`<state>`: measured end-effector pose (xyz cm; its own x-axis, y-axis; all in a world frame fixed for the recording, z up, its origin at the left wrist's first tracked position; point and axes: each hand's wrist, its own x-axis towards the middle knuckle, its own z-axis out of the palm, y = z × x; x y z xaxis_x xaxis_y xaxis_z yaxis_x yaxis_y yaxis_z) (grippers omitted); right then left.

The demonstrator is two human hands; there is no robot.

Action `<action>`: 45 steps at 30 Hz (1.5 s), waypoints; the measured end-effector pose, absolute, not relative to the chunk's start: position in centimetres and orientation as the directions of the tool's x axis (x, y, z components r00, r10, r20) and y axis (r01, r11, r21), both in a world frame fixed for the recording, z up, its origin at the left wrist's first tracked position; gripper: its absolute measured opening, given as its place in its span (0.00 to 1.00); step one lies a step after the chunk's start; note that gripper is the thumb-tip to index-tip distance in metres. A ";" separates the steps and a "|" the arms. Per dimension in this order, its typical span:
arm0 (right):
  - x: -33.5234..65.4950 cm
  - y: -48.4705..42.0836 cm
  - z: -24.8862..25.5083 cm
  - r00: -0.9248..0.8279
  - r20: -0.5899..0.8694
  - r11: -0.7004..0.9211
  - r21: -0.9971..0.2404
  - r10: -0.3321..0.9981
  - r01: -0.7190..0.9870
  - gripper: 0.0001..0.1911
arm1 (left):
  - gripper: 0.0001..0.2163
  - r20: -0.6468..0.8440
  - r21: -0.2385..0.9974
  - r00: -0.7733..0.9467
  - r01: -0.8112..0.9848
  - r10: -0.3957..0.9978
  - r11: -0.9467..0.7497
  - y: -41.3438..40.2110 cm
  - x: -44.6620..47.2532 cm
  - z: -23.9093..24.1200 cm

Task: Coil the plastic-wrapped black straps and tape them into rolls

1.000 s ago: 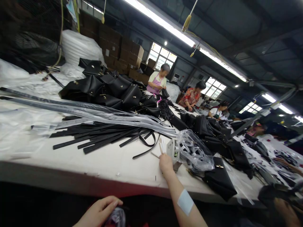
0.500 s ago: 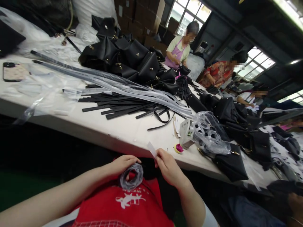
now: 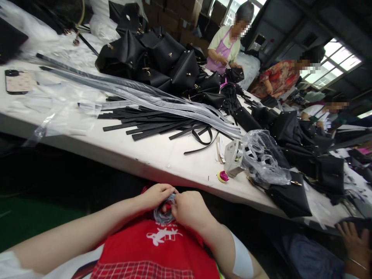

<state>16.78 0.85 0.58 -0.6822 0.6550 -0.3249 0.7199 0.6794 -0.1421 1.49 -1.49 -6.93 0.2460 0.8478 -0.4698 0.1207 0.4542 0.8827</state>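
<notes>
In front of the red apron, my left hand [image 3: 159,195] grips a coiled strap [image 3: 162,217] that looks grey under clear plastic. My right hand [image 3: 190,209] is closed at the coil's right side, its fingertips pressed against the upper edge beside my left fingers. Whatever lies between those right fingertips is hidden. Past both hands, on the white table [image 3: 162,162], lie a pile of flat black straps [image 3: 151,124] and long plastic-sleeved straps [image 3: 139,97] laid across them.
Black handbags [image 3: 162,62] are heaped at the back. A yellow-rimmed roll with magenta [image 3: 223,176], a grey-white dispenser [image 3: 234,157] and a clear bag of cords [image 3: 263,159] sit to the right. A phone [image 3: 19,81] lies far left. A co-worker's hand [image 3: 356,244] shows lower right; other people work beyond.
My right hand has moved left and down to the coil. The small white strip it held is out of sight. The view has shifted slightly.
</notes>
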 end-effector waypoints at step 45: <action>20.4 2.0 -5.3 -0.589 -0.077 0.116 -0.952 0.804 0.282 0.17 | 0.12 -0.204 0.890 0.111 0.436 0.973 0.137 -2.6 2.5 -4.1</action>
<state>20.42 1.97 -5.33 -0.5893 0.8043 -0.0765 0.2823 0.1162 -0.9523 2.46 -2.56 -4.15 0.1107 0.9726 -0.2045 0.4357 0.1375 0.8896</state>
